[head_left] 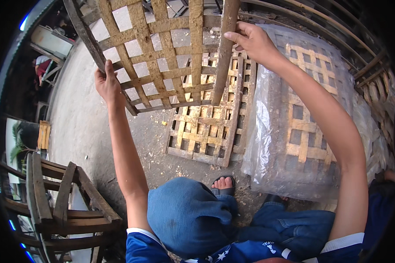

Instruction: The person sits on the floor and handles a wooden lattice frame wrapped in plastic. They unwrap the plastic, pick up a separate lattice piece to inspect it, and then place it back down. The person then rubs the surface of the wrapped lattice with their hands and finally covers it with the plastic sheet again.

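Between my hands a woven lattice tray [138, 44] with a wooden frame is raised and tilted above the floor. My left hand [108, 83] is closed round its left rail, thumb pointing up along the wood. At its upper right, my right hand [254, 41] pinches the right rail, with thumb and fingers on the edge. Yellowish residue coats the slats. Beneath and beyond it lies a stack of similar lattice trays [202, 153] on the floor, partly hidden by the raised one.
To the right stands a stack wrapped in clear plastic sheeting [267, 131], with lattice showing through. A wooden rack [70, 215] stands at lower left. Wooden rails [311, 17] run along the upper right. Concrete floor [77, 105] stretches left, where another person [41, 68] is far off.
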The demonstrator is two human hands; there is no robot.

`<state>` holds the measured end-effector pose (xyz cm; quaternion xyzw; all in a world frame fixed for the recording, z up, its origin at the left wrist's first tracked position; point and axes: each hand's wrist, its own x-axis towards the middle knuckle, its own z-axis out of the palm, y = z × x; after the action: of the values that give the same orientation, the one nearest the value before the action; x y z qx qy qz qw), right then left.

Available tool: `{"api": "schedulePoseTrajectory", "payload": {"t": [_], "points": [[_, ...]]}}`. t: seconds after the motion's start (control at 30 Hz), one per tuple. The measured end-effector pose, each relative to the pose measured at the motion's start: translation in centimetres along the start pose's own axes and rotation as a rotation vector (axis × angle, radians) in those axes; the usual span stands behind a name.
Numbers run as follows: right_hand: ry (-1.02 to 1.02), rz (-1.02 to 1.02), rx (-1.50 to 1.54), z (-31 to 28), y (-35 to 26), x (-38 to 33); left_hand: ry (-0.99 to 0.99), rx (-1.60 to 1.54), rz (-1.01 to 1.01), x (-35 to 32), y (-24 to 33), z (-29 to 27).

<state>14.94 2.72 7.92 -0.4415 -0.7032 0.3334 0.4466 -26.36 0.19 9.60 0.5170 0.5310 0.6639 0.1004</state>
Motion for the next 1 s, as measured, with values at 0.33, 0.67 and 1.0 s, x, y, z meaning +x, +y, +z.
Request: {"api": "schedulePoseTrajectory", "payload": {"t": [0.33, 0.67, 1.0], "points": [[0.012, -0.468, 0.277, 4.5, -13.4, -6.0, -0.172, -0.437, -0.641, 1.0, -1.3, 10.3], [-0.338, -0.573, -0.029, 7.0, -10.9, -16.7, -0.174, -0.119, -0.782, -10.8, -11.2, 8.5], [-0.274, -0.248, 0.266, 2.6, -13.7, -12.7, -0.18, -0.335, -0.479, -8.0, -10.5, 9.3]]}}
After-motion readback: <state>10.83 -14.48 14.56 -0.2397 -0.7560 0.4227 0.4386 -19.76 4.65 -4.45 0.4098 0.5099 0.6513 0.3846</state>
